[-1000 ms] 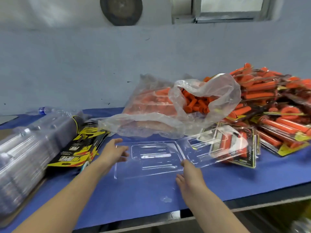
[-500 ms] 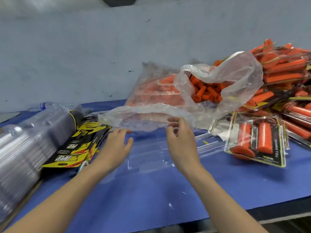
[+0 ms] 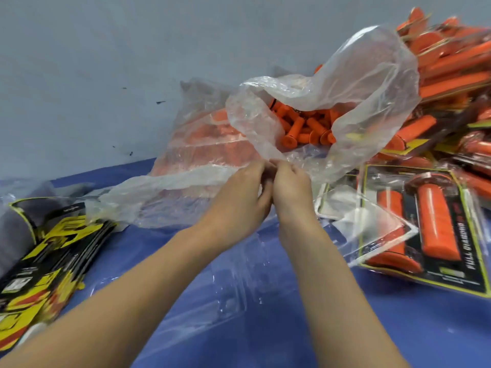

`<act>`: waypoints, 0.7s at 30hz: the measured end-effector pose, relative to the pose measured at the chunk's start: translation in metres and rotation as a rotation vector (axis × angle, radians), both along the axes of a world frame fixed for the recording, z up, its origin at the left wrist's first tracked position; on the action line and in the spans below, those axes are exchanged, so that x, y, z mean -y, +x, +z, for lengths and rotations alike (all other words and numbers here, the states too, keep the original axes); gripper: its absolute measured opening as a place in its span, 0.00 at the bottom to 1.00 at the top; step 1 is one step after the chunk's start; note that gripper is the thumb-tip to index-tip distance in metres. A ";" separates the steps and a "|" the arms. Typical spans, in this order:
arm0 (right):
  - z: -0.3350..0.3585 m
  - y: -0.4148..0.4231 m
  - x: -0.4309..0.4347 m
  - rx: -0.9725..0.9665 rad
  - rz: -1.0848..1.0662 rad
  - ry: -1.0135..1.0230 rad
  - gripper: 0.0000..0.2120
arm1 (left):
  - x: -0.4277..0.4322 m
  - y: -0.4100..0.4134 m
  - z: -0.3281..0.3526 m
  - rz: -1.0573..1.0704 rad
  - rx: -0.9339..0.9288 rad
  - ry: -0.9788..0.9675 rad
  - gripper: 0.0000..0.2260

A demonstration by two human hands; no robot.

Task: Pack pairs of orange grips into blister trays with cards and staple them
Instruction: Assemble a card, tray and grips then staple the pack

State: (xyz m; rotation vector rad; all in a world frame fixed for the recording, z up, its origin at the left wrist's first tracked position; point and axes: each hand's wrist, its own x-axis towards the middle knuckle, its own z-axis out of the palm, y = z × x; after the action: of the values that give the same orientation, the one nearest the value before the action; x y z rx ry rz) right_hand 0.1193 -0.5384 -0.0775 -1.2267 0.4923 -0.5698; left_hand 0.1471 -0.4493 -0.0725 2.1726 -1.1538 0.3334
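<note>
A clear plastic bag (image 3: 372, 83) full of loose orange grips (image 3: 300, 128) lies against the wall, its mouth open toward me. My left hand (image 3: 239, 200) and my right hand (image 3: 291, 189) meet at the bag's front rim, fingers curled and pinching the film there. Under my forearms an empty clear blister tray (image 3: 231, 290) lies open on the blue table. Black and yellow cards (image 3: 45, 261) are stacked at the left.
A finished pack with two orange grips (image 3: 425, 229) lies at the right, in front of a heap of finished packs (image 3: 457, 62). A second bag of orange parts (image 3: 202, 144) lies behind the open bag. A grey wall stands close behind.
Both hands left the blister tray and came together at the bag's front rim. The view has moved closer and lower toward the bag.
</note>
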 end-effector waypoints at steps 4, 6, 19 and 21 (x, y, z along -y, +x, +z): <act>-0.004 0.007 0.022 0.018 0.009 0.048 0.11 | 0.022 0.015 0.000 -0.018 -0.050 0.029 0.10; -0.005 0.008 0.026 0.020 0.017 0.019 0.11 | 0.027 0.019 -0.001 -0.074 -0.076 0.029 0.12; -0.004 0.009 -0.050 0.020 0.190 -0.123 0.11 | -0.078 0.041 0.010 0.136 0.064 0.081 0.10; -0.009 0.008 -0.082 0.025 0.295 -0.198 0.13 | -0.135 0.054 0.008 0.375 0.055 0.151 0.10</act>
State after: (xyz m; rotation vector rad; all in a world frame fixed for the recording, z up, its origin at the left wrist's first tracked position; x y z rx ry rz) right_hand 0.1269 -0.4563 -0.0864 -1.4488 0.2303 -0.3872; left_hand 0.2013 -0.3144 -0.0642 2.5276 -0.8162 0.4821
